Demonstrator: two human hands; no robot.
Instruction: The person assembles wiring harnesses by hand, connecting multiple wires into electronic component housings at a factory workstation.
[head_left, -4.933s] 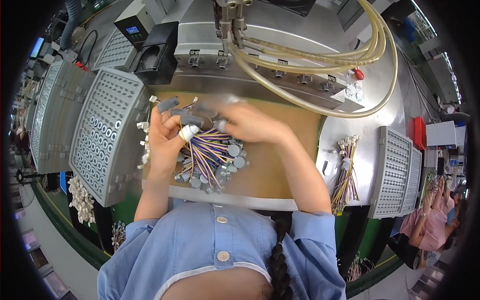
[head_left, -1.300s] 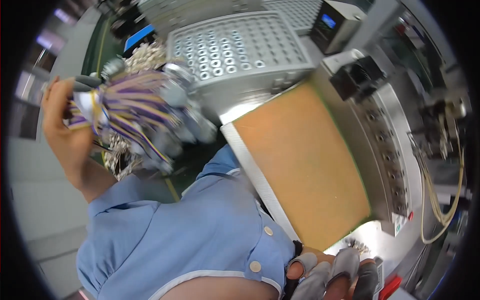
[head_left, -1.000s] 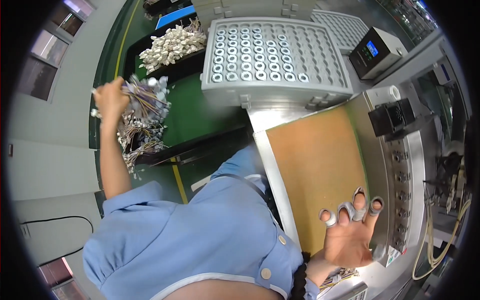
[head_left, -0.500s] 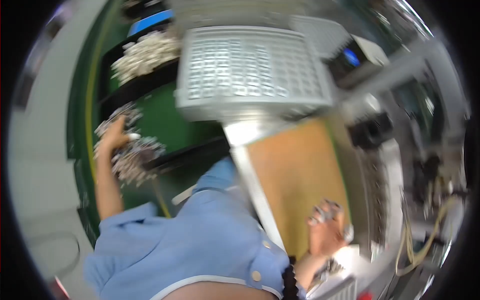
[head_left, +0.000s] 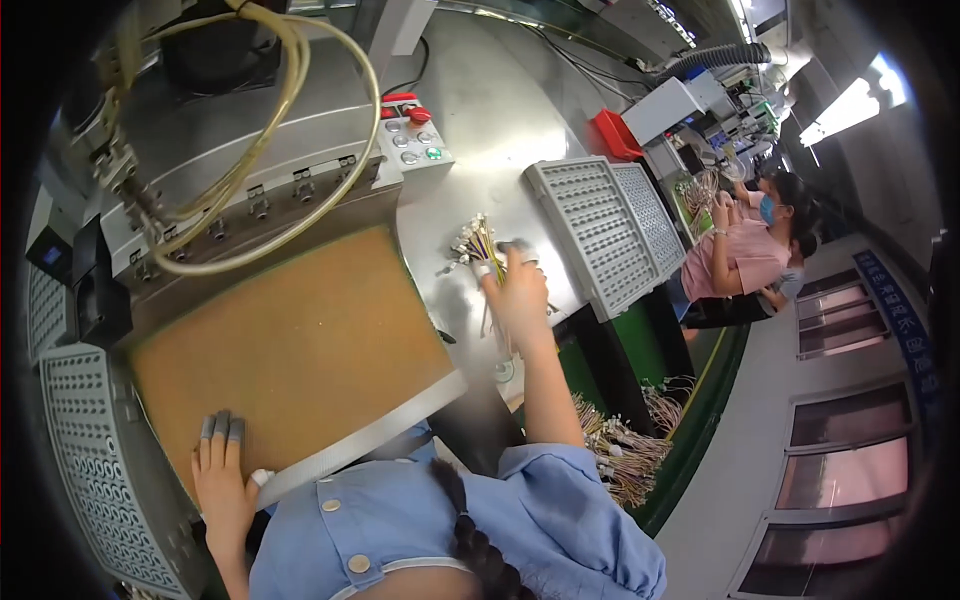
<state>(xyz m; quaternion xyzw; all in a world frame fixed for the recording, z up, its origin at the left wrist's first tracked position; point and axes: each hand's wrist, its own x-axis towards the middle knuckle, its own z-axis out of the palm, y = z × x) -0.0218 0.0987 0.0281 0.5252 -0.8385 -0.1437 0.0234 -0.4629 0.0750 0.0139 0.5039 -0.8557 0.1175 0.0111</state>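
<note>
Steel bench [head_left: 490, 140] gleams; wire bundle [head_left: 484, 242] runs fore-and-aft, connectors [head_left: 463, 244] farthest.

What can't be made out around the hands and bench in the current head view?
All in the head view:
Wire bundle: partly hidden by the right hand, so whether it is gripped cannot be told.
Left hand: its underside, toward the brown mat, is hidden by the hand itself.
Left forearm: cut off by the lower edge.
Controller screen: too small to read, near the dark left rim.
</note>
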